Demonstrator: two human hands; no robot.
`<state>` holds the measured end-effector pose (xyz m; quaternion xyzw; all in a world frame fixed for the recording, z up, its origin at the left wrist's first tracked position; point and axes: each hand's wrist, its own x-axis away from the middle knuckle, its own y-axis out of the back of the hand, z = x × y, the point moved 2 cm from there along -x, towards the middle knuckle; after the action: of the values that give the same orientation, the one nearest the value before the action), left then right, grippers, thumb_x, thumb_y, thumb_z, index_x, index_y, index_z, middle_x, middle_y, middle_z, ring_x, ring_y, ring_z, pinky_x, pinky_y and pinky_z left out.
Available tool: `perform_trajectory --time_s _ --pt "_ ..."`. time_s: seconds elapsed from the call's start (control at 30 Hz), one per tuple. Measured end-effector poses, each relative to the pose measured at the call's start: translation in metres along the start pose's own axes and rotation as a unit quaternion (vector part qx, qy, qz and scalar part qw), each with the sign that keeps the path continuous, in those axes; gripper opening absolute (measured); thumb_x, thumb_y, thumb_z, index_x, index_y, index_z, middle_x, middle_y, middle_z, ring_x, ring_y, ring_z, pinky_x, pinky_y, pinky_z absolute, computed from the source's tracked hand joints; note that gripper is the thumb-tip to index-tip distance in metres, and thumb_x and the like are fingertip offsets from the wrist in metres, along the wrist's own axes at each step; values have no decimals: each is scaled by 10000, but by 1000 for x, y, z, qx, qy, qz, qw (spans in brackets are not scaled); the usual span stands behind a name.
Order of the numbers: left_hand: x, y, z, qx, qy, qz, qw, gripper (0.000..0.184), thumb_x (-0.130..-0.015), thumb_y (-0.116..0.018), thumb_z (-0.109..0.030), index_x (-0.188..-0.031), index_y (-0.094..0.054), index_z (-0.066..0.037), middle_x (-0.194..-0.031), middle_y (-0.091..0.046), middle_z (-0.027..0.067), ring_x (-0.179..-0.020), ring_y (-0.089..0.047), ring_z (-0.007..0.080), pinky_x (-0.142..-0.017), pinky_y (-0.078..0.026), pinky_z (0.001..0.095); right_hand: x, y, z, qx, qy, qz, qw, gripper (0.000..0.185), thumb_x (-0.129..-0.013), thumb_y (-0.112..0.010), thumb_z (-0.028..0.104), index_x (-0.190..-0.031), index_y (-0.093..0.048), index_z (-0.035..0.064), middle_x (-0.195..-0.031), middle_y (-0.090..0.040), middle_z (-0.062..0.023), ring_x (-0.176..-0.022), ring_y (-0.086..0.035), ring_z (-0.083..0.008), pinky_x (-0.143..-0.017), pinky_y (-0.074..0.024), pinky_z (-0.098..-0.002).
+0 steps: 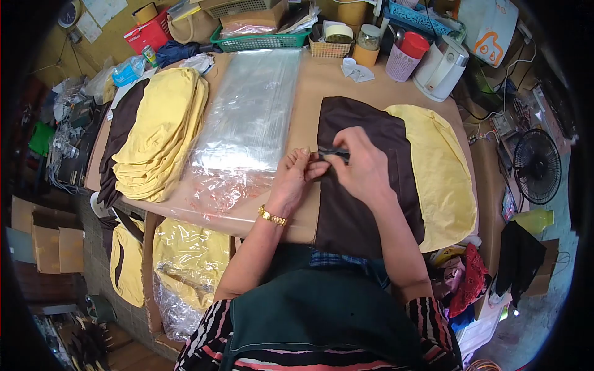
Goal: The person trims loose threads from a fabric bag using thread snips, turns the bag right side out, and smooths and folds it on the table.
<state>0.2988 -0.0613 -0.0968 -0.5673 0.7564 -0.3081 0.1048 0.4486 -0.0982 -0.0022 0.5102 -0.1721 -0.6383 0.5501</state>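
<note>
Your right hand (365,166) has its fingers curled closed around a small dark tool (338,152), above the dark brown cloth (368,213). Your left hand (294,176) meets it at the cloth's left edge, thumb and fingers drawn nearly together; you cannot tell what they grip. The cloth lies on the worktop (303,213) right in front of you, against a yellow cloth (442,179), with clear plastic sleeves (253,111) to its left.

The brown piece (359,216) is matt cloth, the clear bags (255,111) glossy plastic.
</note>
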Motion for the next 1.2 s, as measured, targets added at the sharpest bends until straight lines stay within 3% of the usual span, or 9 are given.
perform_trajectory --time_s 0.2,0.3,0.67,0.73,0.83,0.9,1.03,1.13,1.2 --pt "36 4 6 -447 -20 57 892 588 -834 -740 -381 -1138 -522 72 -701 -610 54 -577 -558 133 -574 -458 282 21 -51 -73 57 -167 13 984 403 -815 -741 291 -1090 -534 81 -1042 -625 -162 -927 -651 -340 -716 -513 -457" --pt "63 8 -3 -523 55 193 828 288 -881 -697 -281 -875 -648 3 -628 -600 0 -540 -506 96 -533 -432 284 -3 -65 -105 75 -124 -6 990 371 -822 -733 291 -1063 -527 97 -927 -665 -158 -860 -660 -350 -692 -510 -455" --pt "89 29 -11 -318 49 52 946 305 -1019 -497 -239 -826 -636 -48 -626 -621 -20 -479 -443 20 -463 -355 209 -49 -60 -107 82 -129 81 985 296 -971 -537 334 -1088 -572 64 -1003 -678 -167 -936 -647 -387 -784 -505 -477" --pt "89 35 -13 -289 48 59 954 306 -1030 -481 -246 -842 -633 -59 -637 -626 -29 -484 -435 1 -457 -333 191 -22 -46 -73 -81 -103 26 991 242 -960 -564 291 -1049 -580 66 -976 -677 -168 -886 -654 -383 -741 -506 -467" --pt "96 42 -24 -348 46 98 931 295 -1015 -509 -263 -921 -645 -18 -757 -672 46 -606 -540 49 -543 -422 209 32 -30 -34 -28 -85 2 996 198 -933 -610 232 -1039 -572 69 -911 -676 -167 -832 -658 -368 -693 -505 -446" --pt "99 41 -38 -609 -180 46 771 327 -987 -553 -275 -1037 -643 35 -913 -686 141 -859 -639 158 -699 -502 296 57 -31 -30 -34 -123 21 992 186 -909 -645 193 -1021 -567 67 -859 -677 -154 -801 -661 -348 -670 -505 -426" --pt "58 10 -18 -462 -239 -57 852 393 -947 -605 -300 -1103 -632 60 -1017 -665 207 -1096 -605 267 -832 -497 393 73 -40 -33 -69 -139 14 988 187 -896 -658 173 -1023 -571 67 -850 -681 -149 -793 -667 -341 -666 -507 -412" --pt "29 -4 0 -516 -298 -103 797 461 -913 -621 -343 -1089 -595 82 -961 -658 233 -898 -637 372 -831 -504 395 73 -42 -40 -90 -150 -23 984 199 -877 -671 155 -1029 -574 69 -862 -688 -142 -789 -674 -333 -666 -511 -404" --pt "20 -2 6 -552 -158 -3 819 465 -901 -630 -368 -983 -620 89 -861 -646 261 -841 -638 399 -781 -501 416 76 -43 -47 -110 -159 -38 980 210 -873 -678 165 -1030 -577 67 -871 -693 -140 -792 -676 -329 -667 -512 -403"
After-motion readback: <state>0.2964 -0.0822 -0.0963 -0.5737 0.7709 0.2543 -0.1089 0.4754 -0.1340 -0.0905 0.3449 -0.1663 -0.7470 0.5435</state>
